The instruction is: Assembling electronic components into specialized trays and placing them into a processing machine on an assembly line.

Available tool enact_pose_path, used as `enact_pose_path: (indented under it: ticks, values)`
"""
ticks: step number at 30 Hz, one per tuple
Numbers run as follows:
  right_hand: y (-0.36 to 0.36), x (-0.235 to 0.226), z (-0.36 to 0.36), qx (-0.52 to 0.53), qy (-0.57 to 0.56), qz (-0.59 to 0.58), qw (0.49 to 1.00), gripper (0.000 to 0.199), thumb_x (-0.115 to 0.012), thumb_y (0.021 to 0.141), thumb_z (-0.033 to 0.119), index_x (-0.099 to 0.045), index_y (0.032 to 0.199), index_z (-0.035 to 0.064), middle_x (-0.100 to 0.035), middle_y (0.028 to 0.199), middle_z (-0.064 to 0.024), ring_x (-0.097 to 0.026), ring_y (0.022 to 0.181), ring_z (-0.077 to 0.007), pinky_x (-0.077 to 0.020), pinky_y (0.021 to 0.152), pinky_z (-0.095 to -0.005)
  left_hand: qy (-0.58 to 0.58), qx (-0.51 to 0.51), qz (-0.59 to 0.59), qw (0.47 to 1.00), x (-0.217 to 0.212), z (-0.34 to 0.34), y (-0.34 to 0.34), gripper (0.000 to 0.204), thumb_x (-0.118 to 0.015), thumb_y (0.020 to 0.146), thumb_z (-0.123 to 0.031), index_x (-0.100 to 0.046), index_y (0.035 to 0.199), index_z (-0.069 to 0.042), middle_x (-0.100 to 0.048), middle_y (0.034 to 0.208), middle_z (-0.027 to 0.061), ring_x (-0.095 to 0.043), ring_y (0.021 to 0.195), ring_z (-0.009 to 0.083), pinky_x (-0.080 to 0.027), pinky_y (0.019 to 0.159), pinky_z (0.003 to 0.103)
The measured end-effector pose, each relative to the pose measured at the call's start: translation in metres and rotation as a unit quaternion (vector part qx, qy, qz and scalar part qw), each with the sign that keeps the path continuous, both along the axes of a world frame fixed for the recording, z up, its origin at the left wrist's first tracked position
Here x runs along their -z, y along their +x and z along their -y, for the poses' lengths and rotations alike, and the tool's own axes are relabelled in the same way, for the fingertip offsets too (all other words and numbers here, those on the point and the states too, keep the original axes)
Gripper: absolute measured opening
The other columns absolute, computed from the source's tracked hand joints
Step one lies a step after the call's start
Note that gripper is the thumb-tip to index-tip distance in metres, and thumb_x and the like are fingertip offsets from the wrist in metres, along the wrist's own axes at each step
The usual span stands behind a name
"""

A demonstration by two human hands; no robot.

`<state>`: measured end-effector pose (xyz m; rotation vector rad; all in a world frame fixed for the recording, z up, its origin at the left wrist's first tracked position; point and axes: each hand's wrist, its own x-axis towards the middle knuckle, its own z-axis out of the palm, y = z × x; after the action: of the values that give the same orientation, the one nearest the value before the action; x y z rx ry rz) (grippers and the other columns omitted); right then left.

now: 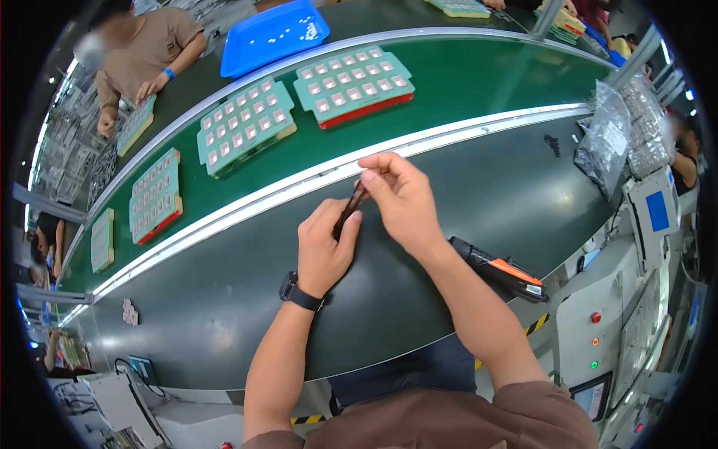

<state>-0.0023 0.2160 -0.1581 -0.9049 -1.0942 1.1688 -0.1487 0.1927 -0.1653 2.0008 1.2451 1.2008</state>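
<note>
Above the dark worktop (449,187), my left hand (323,251) is closed around a thin, dark, narrow piece (348,213), held slanted between thumb and fingers. Its exact kind is too small to tell. My right hand (404,198) meets the upper end of that piece, thumb and forefinger pinched together. Whether the pinch grips the piece itself or something tiny at its tip is hidden. Beside my right forearm lies a black and orange handheld tool (501,271).
Beyond a pale rail, a green conveyor carries several trays with pale squares, among them a near tray (247,126) and a red-edged tray (353,84). A blue bin (273,37) holds small white parts. Plastic bags (606,135) lie right; small pinkish pieces (130,312) left. A co-worker (149,56) handles a tray.
</note>
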Motion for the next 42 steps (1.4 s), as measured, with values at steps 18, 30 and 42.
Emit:
enact_pose_path:
  ticks: [18,30,42]
  values:
    - [0.015,0.017,-0.001,-0.091,-0.05,0.065,0.992,0.013,-0.062,0.088,0.005,-0.062,0.098,-0.0028,-0.065,0.09,-0.0048,-0.06,0.085,-0.0104,-0.0511,0.072,-0.0249,0.108,-0.149,-0.166,0.969,0.009,-0.001,0.025,0.027,-0.064,0.083,-0.007,-0.062,0.109,-0.002,-0.059,0.088,0.0132,-0.061,0.076,0.0334,-0.05,0.063,0.04]
    - [0.024,0.022,-0.003,-0.038,-0.049,0.09,0.994,0.012,-0.068,0.086,0.008,-0.061,0.091,-0.0005,-0.063,0.081,-0.0023,-0.058,0.076,-0.0076,-0.05,0.066,-0.0239,0.071,-0.132,-0.145,0.978,0.011,-0.002,0.041,0.009,-0.064,0.086,-0.011,-0.061,0.09,-0.004,-0.061,0.073,0.0116,-0.06,0.058,0.0333,-0.047,0.051,0.04]
    - [0.044,0.02,-0.01,-0.06,-0.055,0.112,0.99,0.012,-0.068,0.087,0.009,-0.062,0.09,-0.0006,-0.061,0.075,0.0009,-0.054,0.069,-0.0047,-0.0471,0.063,-0.021,0.031,-0.099,-0.127,0.987,0.013,-0.005,0.056,0.018,-0.065,0.084,-0.012,-0.052,0.077,-0.003,-0.057,0.065,0.012,-0.058,0.055,0.033,-0.044,0.049,0.04]
